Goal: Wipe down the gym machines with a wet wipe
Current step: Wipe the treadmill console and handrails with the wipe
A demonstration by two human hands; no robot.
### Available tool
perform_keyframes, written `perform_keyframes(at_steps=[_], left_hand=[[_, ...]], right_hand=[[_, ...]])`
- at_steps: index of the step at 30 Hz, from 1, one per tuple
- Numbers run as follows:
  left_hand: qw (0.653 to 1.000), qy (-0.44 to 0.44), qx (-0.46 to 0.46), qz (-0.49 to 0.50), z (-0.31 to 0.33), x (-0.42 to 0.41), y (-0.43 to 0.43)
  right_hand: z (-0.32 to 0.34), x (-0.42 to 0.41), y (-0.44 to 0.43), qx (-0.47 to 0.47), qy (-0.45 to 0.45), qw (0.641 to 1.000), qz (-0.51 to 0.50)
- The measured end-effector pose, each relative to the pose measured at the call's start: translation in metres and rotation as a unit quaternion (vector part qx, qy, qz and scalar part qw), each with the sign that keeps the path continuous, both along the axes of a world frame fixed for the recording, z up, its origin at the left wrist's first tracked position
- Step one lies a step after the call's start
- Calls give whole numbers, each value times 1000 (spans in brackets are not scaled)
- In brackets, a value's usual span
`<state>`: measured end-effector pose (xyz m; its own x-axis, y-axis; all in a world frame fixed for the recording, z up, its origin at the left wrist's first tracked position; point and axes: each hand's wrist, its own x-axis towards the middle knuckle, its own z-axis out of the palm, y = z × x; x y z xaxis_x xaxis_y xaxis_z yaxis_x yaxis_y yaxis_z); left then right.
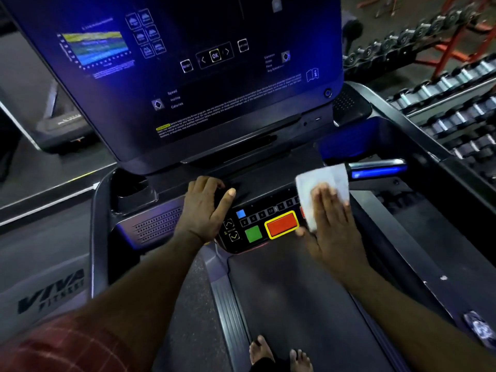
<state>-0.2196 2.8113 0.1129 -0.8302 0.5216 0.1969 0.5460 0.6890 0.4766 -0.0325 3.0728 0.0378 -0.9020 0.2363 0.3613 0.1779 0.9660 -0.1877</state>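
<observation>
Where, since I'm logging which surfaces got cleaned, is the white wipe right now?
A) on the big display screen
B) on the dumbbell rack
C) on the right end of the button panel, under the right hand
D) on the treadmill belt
C: the right hand lies flat on the wet wipe over the button panel's right end; the left hand grips the console ledge.

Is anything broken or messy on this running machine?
Nothing looks broken. One odd bit: a crumpled shiny scrap lies on the treadmill's right side rail, and a small white speck sits further up it. The right hand presses the wipe on the console.
</observation>
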Motion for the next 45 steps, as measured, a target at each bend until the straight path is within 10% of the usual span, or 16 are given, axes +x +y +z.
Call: perform_keyframes(at_steps=[11,17,22,28,35,45], left_hand=[[1000,-3,-15,3,1,1,0],[1000,3,-21,3,1,2,0],[1000,-13,-1,4,-1,0,-2],[995,-30,91,5,1,-1,-6],[954,-51,277,101,0,-4,-14],[994,8,97,-44,1,5,-14]], right_hand=[[-9,12,-19,17,-22,996,89],[18,-25,-1,-86,9,994,-68],[41,-49,-48,-56,-10,997,46],[6,3,-99,42,-72,970,229],[52,-43,-132,-7,-66,994,89],[49,-42,-72,125,-63,951,277]])
